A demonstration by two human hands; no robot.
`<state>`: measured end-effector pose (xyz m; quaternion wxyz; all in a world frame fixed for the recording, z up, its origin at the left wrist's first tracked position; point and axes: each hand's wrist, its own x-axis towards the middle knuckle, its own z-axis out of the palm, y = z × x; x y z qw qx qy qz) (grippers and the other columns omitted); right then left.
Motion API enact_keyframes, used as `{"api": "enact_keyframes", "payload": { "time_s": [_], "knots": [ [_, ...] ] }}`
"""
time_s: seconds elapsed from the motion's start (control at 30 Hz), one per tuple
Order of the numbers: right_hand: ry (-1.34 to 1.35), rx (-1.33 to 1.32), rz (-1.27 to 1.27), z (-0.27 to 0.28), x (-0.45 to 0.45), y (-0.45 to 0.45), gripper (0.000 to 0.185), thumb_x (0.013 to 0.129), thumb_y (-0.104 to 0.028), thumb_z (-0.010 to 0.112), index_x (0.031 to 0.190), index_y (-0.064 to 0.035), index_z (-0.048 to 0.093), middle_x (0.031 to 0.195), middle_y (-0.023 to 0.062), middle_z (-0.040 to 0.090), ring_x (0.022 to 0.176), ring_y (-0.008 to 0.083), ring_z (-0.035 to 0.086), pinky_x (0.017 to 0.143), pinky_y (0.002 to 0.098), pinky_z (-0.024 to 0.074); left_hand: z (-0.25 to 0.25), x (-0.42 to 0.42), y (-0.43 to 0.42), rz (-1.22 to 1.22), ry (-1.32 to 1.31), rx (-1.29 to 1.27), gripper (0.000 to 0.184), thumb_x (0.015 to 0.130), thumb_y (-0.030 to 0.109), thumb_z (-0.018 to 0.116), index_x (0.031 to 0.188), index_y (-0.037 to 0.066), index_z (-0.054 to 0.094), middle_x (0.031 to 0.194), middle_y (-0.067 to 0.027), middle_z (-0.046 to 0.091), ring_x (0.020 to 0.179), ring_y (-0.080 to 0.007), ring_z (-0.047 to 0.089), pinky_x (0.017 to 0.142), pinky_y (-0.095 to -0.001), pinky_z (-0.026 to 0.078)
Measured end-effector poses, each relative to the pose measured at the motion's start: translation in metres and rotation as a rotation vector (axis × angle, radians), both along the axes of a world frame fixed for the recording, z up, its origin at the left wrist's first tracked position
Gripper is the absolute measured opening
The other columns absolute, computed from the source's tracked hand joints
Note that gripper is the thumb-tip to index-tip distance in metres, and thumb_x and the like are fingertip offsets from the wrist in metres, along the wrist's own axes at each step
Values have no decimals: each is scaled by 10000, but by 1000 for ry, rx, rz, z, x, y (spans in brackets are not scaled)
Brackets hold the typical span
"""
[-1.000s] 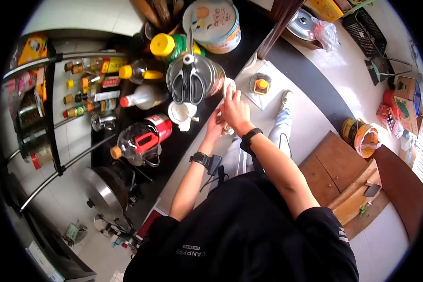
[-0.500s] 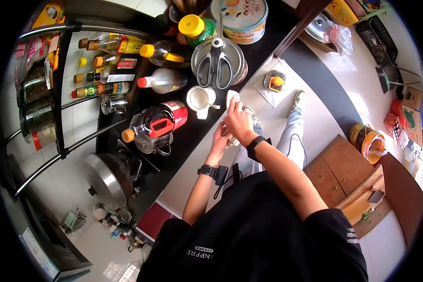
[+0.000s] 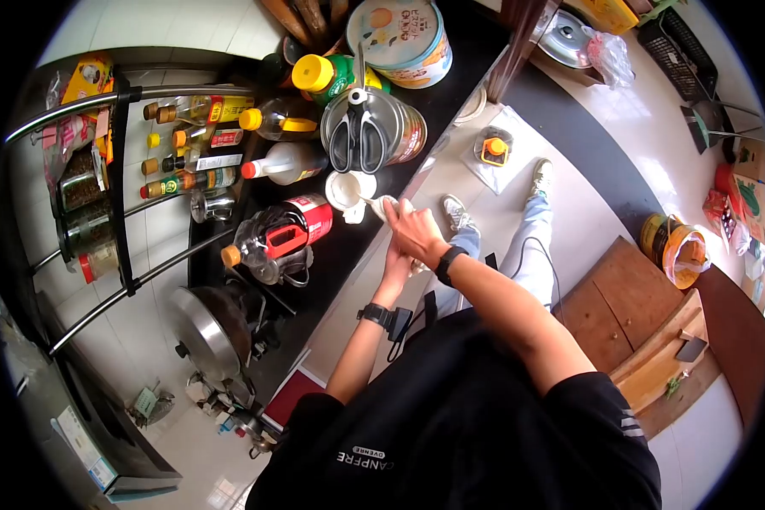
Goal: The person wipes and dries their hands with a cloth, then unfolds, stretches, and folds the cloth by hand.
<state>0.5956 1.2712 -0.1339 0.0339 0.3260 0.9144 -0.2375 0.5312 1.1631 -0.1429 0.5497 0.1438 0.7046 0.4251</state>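
My right hand (image 3: 418, 231) is closed around a white piece that looks like a cloth (image 3: 384, 208), one end of it sticking out past my fingertips. Just under it, my left hand (image 3: 397, 262) is closed too, its fingers partly hidden by the right. A pale bit of the same material shows below both hands. The cloth's end is close to the handle of a white cup (image 3: 348, 189) on the black counter; whether they touch I cannot tell. Something thin and white, perhaps a spoon, leans out of the cup.
Behind the cup, black-handled scissors (image 3: 356, 136) lie on a large can (image 3: 408, 136). A red-labelled jug (image 3: 306, 217), a red-capped bottle (image 3: 289, 163) and a lidded wok (image 3: 204, 331) line the counter. An orange-capped jar (image 3: 495, 151) stands on the floor by my feet.
Both hands stay together; my right fingers and the cloth's end have swung left and down toward the cup. The view has shifted slightly.
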Motion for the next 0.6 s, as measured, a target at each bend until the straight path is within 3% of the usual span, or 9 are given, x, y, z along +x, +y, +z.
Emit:
{"api": "enact_keyframes", "payload": {
  "time_s": [0.27, 0.47, 0.6],
  "knots": [
    [-58, 108, -155, 6, 10, 46, 555, 936, -164, 515, 1479, -66, 448, 1042, 159, 595, 728, 235, 675, 602, 355, 514, -14, -2, 58, -91, -154, 107, 536, 968, 17, 539, 1484, 43, 395, 1384, -75, 551, 1230, -156, 543, 1024, -289, 447],
    [-40, 17, -270, 0, -2, 31, 673, 887, -167, 581, 1514, -39, 373, 1054, 191, 585, 722, 292, 701, 622, 391, 554, -18, -22, 44, -162, -169, -26, 472, 968, 45, 560, 1426, 57, 450, 1103, -11, 635, 830, -65, 591, 663, -209, 468],
    [-49, -47, -358, -1, -12, 22, 751, 839, -185, 638, 1513, -30, 344, 1065, 222, 583, 702, 346, 702, 613, 418, 573, -20, -35, 25, -151, -252, -60, 487, 1009, 112, 548, 1474, 59, 413, 1274, -54, 600, 1045, -115, 606, 849, -260, 504]
  ]
}}
